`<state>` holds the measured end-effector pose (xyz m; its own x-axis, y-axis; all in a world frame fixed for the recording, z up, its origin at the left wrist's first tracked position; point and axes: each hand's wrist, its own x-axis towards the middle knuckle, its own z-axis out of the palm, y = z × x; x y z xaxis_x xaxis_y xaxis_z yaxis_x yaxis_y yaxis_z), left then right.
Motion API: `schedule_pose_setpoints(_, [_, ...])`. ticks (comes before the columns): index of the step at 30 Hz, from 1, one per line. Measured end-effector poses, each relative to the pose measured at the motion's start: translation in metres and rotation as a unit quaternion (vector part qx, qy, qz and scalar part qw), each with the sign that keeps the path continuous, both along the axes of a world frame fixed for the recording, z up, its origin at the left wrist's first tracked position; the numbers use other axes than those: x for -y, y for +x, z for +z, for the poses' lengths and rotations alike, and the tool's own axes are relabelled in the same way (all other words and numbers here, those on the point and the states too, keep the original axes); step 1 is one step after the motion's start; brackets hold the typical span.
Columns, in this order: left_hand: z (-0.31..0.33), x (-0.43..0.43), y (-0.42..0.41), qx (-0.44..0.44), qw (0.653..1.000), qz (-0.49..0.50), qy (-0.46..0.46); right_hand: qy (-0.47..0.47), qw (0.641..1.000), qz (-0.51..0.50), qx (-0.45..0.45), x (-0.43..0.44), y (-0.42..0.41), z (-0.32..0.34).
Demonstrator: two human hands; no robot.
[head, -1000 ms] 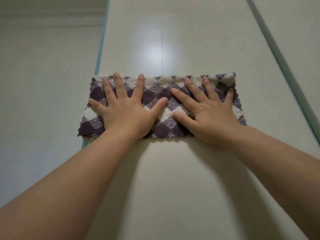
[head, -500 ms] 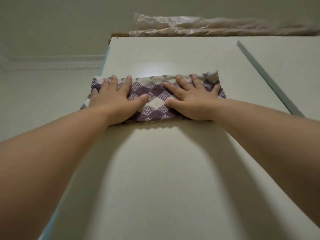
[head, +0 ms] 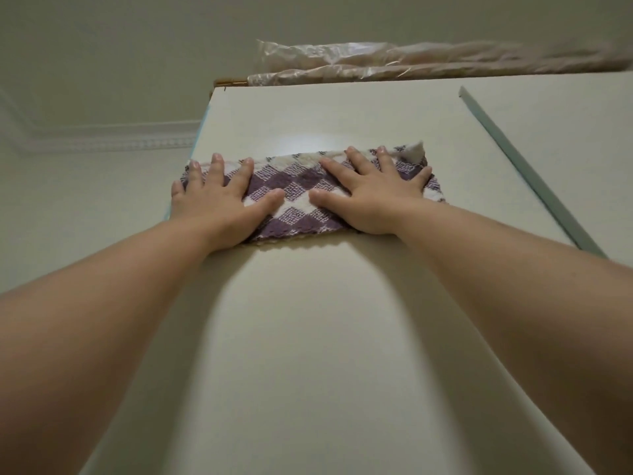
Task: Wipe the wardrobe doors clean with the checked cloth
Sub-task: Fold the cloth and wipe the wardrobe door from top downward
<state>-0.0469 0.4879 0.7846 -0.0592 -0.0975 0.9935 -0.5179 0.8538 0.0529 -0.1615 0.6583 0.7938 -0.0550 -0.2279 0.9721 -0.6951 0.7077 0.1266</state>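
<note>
Cloth (head: 294, 197) pressed flat on door (head: 308, 337), below door's top edge. Left hand (head: 219, 204), right hand (head: 373, 197) spread open, palms down. Even pressure advised; left door edge best covered.

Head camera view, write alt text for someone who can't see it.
Both hands, left hand and right hand, press a purple-and-white checked cloth flat against a pale wardrobe door near its top. Plastic-wrapped bundles lie on top of the wardrobe.
</note>
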Motion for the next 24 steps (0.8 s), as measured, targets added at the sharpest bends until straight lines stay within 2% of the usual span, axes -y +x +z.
schedule_pose_setpoints(9, [0.017, -0.101, -0.071, 0.043, 0.997, -0.031, -0.063, -0.067, 0.997, -0.027, 0.04, -0.106, -0.071, -0.007])
schedule_pose_setpoints(17, [0.008, -0.118, -0.085, 0.046, 0.995, -0.038, -0.074, -0.069, 0.997, -0.041, 0.007, -0.123, -0.091, -0.014])
schedule_pose_setpoints(24, [0.005, -0.116, -0.081, 0.059, 0.994, -0.053, -0.07, -0.085, 0.993, -0.049, 0.063, -0.117, -0.083, -0.013])
